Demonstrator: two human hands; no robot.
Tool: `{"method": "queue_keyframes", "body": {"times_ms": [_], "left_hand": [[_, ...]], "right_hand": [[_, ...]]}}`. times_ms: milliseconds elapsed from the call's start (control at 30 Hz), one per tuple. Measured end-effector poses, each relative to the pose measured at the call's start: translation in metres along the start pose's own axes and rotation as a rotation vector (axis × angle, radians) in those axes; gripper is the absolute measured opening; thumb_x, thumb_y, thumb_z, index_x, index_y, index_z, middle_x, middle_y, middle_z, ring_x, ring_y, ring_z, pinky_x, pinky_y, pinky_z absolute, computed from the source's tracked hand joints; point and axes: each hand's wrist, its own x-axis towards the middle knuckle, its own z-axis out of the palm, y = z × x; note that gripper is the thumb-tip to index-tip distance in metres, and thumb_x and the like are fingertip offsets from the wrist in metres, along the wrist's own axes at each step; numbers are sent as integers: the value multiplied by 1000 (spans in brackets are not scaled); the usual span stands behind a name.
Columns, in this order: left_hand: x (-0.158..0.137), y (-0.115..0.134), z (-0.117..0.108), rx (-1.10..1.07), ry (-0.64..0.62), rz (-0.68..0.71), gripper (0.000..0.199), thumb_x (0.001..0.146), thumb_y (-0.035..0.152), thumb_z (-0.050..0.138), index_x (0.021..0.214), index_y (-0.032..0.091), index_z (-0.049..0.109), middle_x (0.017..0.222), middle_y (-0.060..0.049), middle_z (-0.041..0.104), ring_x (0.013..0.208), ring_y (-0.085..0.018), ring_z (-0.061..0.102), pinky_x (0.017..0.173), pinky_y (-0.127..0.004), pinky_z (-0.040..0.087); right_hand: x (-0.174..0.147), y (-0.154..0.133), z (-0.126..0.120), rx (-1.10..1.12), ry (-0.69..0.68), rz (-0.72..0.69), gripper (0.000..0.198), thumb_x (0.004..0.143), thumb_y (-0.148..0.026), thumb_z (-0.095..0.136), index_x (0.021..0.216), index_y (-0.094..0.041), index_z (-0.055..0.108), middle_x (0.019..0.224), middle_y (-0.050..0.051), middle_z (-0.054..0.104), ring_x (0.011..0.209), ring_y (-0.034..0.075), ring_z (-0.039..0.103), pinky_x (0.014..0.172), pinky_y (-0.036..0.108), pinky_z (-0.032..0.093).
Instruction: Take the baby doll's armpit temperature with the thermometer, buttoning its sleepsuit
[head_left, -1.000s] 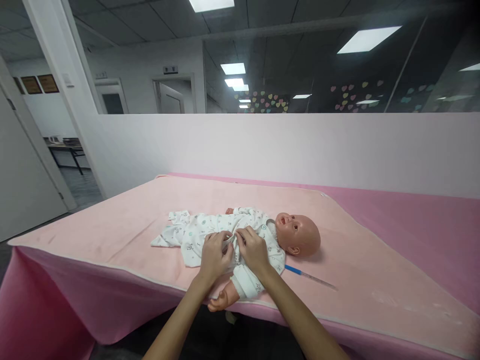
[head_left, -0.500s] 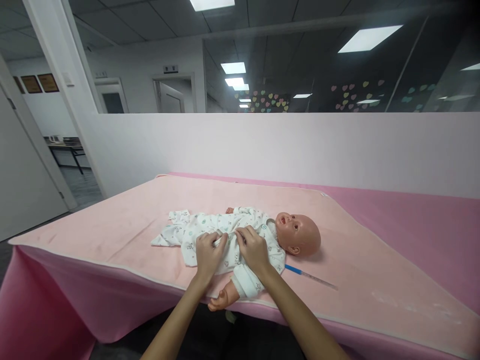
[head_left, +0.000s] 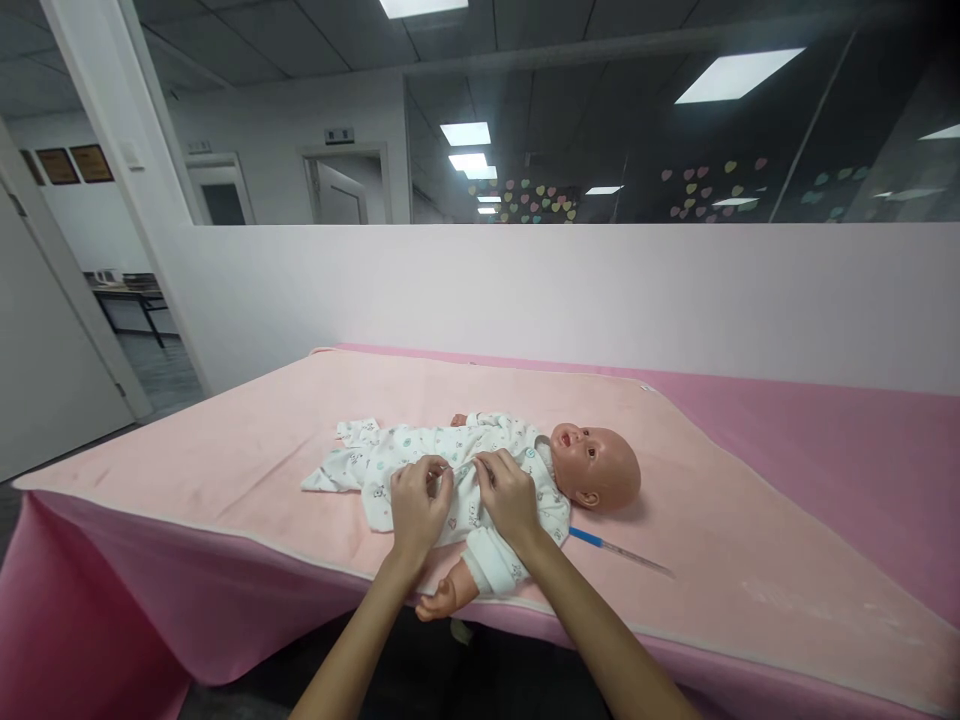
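A baby doll (head_left: pixel 600 466) lies on its back with its head to the right, dressed in a white printed baby garment (head_left: pixel 409 443). My left hand (head_left: pixel 420 503) pinches the cloth at the doll's belly, thumb and fingers together. Close by on the right, my right hand (head_left: pixel 508 497) has its fingertips closed on the front of the same garment. Whether a tie or a snap sits between the fingertips is too small to tell. The doll's near arm (head_left: pixel 450 592) sticks out from its sleeve toward the table edge, below my hands.
A thin thermometer-like stick (head_left: pixel 621 553) with a blue end lies beside the doll's shoulder. A peach blanket (head_left: pixel 247 440) covers the table over a pink cloth (head_left: pixel 847 440). The table's front edge runs just below the doll. Behind stands a white half wall (head_left: pixel 570 295) with glass above.
My fingertips have shifted slightly at the garment front, and the left thumb and forefinger now form a rounder pinch. The doll and the stick stay in place.
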Motion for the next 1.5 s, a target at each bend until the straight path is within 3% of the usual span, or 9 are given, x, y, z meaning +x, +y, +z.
{"method": "queue_keyframes", "body": {"times_ms": [233, 533, 667, 800, 933, 1033, 1233, 1333, 1500], "left_hand": [[-1, -6, -1, -151, -10, -28, 21, 67, 16, 41, 79, 18, 57, 63, 1, 57, 62, -16, 53, 62, -27, 41], [0, -8, 0, -216, 145, -181, 18, 71, 21, 45, 86, 19, 55, 83, -2, 60, 79, -18, 55, 70, -29, 43], [0, -7, -1, -163, 116, -165, 18, 73, 20, 44, 88, 19, 54, 86, -3, 59, 82, -19, 54, 75, -33, 42], [0, -8, 0, -90, 93, -115, 19, 73, 18, 43, 89, 19, 54, 88, -3, 59, 84, -20, 54, 78, -35, 40], [0, -10, 2, -39, 91, -79, 20, 74, 17, 41, 88, 20, 54, 88, -2, 60, 86, -20, 54, 80, -35, 39], [1, -8, 2, -36, 78, -70, 19, 75, 17, 40, 87, 20, 54, 87, -2, 60, 85, -20, 54, 79, -34, 39], [2, -7, 2, -31, 63, -61, 18, 74, 16, 40, 85, 19, 55, 86, -2, 60, 84, -19, 54, 78, -33, 39], [1, -7, 1, -26, 55, -62, 18, 74, 16, 40, 84, 19, 55, 85, -3, 60, 84, -20, 54, 79, -34, 38], [1, -6, 1, -17, 36, -61, 18, 74, 16, 39, 81, 19, 55, 84, -3, 60, 83, -20, 54, 78, -35, 37]], "right_hand": [[0, 3, 1, 53, 83, 77, 21, 88, -22, 38, 88, -17, 59, 79, 3, 60, 71, 12, 56, 63, 22, 43], [3, 2, 0, 22, 86, 98, 22, 86, -22, 39, 87, -18, 61, 82, 4, 58, 68, 12, 56, 61, 23, 44], [-7, -5, -17, 42, 170, 154, 23, 85, -22, 39, 89, -17, 61, 94, 8, 57, 72, 14, 56, 60, 24, 46], [-37, -1, -50, 58, 250, 235, 21, 84, -24, 40, 87, -17, 60, 91, 9, 60, 79, 16, 57, 64, 26, 48], [-70, 30, -88, -142, 181, 375, 22, 81, -26, 41, 86, -16, 61, 85, 8, 64, 67, 16, 57, 62, 27, 47], [-86, 66, -112, -372, 46, 400, 28, 78, -23, 36, 85, -16, 63, 87, 9, 65, 79, 22, 58, 70, 34, 46], [-102, 112, -127, -408, -257, 377, 36, 78, -21, 31, 89, -13, 65, 91, 9, 67, 85, 24, 60, 78, 39, 47], [-109, 116, -130, -359, -261, 363, 38, 80, -22, 29, 92, -14, 64, 96, 9, 66, 90, 22, 61, 81, 38, 48], [-127, 123, -143, -319, -142, 424, 36, 78, -32, 34, 86, -16, 64, 92, 8, 67, 88, 23, 62, 79, 40, 50]]}}
